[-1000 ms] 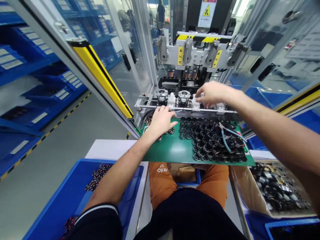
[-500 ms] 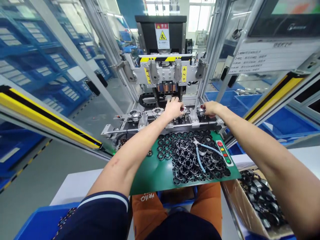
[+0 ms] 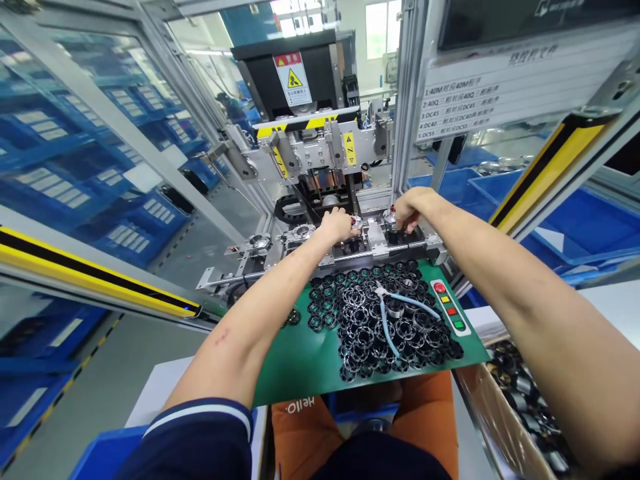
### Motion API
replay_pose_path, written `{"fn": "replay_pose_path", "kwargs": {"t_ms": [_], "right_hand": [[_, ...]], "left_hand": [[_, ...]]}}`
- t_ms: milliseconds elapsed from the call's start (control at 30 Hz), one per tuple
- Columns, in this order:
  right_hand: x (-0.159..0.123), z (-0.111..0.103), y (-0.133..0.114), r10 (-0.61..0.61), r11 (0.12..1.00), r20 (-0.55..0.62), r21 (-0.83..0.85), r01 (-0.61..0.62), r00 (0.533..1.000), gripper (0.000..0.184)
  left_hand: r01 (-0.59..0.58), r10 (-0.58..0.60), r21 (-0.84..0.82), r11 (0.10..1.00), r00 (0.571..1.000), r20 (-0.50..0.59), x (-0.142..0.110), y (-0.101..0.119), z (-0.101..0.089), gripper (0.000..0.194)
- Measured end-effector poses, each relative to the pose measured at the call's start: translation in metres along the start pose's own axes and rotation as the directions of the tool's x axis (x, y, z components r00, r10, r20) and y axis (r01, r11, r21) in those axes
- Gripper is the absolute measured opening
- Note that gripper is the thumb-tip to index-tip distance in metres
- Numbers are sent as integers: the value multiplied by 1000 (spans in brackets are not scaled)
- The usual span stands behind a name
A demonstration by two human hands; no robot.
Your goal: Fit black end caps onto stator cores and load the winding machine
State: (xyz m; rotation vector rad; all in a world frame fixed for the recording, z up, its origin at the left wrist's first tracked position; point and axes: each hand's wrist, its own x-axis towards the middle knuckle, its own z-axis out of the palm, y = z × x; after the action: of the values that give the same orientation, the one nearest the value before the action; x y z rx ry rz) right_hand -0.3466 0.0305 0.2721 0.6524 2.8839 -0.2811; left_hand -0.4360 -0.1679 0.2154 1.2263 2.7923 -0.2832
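My left hand (image 3: pixel 338 225) is closed, its fingers curled at a ring-shaped motor stator (image 3: pixel 356 221) with dark red windings, on one holder of the winding machine. At the rightmost holder my right hand (image 3: pixel 411 208) grips another stator (image 3: pixel 391 215) with red windings between bent fingers. Two more holders, a middle one (image 3: pixel 302 232) and a left one (image 3: pixel 260 243), stand along the same rail. A thin wire runs down from the machine head toward my left hand. My fingertips are partly hidden.
Many black ring cores (image 3: pixel 367 330) cover the green mat (image 3: pixel 285 367), with blue-handled pliers (image 3: pixel 387 327) lying on top. A button panel (image 3: pixel 451 309) sits at the right edge. Yellow light-curtain bars (image 3: pixel 100 273) flank the machine. A carton of metal parts (image 3: pixel 525 393) stands lower right.
The view has shifted and turned a little. My left hand has drawn in from the machine head to the stator beside it. My right hand stays at the rightmost stator, its wrist more raised.
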Motion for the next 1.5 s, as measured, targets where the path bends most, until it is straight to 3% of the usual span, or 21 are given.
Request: {"fn": "replay_pose_path", "kwargs": {"t_ms": [133, 200, 267, 333, 400, 467, 533, 600, 667, 733, 833, 900, 933, 1033, 1133, 1333, 1500], "right_hand": [[-38, -48, -9, -5, 999, 150, -48, 12, 989, 26], [-74, -65, -13, -78, 995, 117, -47, 84, 990, 20], [-126, -66, -16, -201, 978, 51, -39, 203, 978, 18], [-192, -46, -15, -365, 931, -5, -4, 365, 931, 29], [-264, -9, -12, -559, 817, -68, 127, 563, 827, 34], [-327, 37, -10, -635, 732, -1, 317, 602, 773, 29], [-371, 80, -15, -696, 680, 106, 416, 604, 710, 25], [-391, 112, -31, -738, 649, 173, 447, 616, 652, 22], [-391, 130, -57, -762, 634, 205, 434, 641, 615, 19], [-375, 139, -88, -749, 662, 253, 334, 671, 613, 19], [-340, 152, -139, -650, 740, 339, 83, 667, 680, 26], [-314, 167, -174, -591, 769, 353, -26, 639, 726, 27], [-302, 176, -190, -561, 781, 350, -77, 620, 750, 25], [-270, 201, -230, -493, 803, 314, -197, 563, 812, 45], [-249, 212, -247, -463, 814, 263, -252, 523, 847, 48], [-239, 198, -211, -374, 836, 164, -366, 408, 913, 48], [-235, 202, -198, -276, 847, 152, -428, 315, 949, 49]], "left_hand": [[-45, 45, -1, 999, 999, 22, 0, -1, -6, 47], [-66, 66, -5, 998, 998, -3, 0, -3, -18, 48], [-89, 87, -16, 996, 994, -68, -4, -9, -36, 49], [-123, 116, -33, 992, 979, -166, -17, -20, -57, 47], [-172, 154, -47, 984, 953, -261, -45, -36, -73, 45], [-235, 205, -58, 970, 926, -318, -88, -54, -74, 45], [-303, 265, -80, 950, 912, -313, -144, -72, -55, 44], [-361, 326, -142, 922, 920, -219, -203, -85, -19, 45], [-333, 319, -167, 928, 942, -106, -254, -93, 30, 37], [-264, 265, -182, 947, 964, -19, -292, -97, 81, 24], [-129, 135, -193, 973, 991, 22, -322, -97, 140, 16], [-51, 54, -199, 979, 999, 8, -330, -98, 162, 17], [-20, 20, -201, 979, 1000, -5, -332, -99, 168, 18], [40, -52, -208, 977, 997, -50, -335, -105, 174, 22], [78, -103, -226, 971, 989, -102, -341, -110, 173, 18], [79, -167, -345, 935, 958, -233, -358, -100, 168, 29], [-26, -94, -397, 918, 955, -281, -326, -55, 164, 29]]}}
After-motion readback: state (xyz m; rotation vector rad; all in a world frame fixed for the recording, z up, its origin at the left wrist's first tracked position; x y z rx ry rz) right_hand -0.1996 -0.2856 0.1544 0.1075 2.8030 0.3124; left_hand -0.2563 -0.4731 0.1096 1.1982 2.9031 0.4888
